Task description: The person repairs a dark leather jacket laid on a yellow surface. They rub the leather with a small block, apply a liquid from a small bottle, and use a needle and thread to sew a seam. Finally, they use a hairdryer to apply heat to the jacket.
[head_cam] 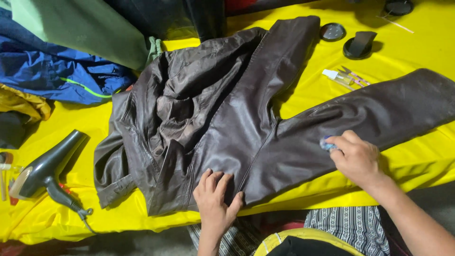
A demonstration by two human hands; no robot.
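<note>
At frame centre on the yellow tabletop [71, 215] I log a brown leather jacket [213, 118], left hand [215, 199] flat on its hem, right hand [355, 156] pinching a small blue pad [327, 143] against the sleeve running rightward.

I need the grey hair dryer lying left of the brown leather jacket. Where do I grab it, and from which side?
Grip the grey hair dryer by its handle, probably from the near, lower-left side. The handle slants down toward the table's near edge, bare and apart from the brown leather jacket; the barrel looks thicker, and the cord trails from the handle's end.
</note>
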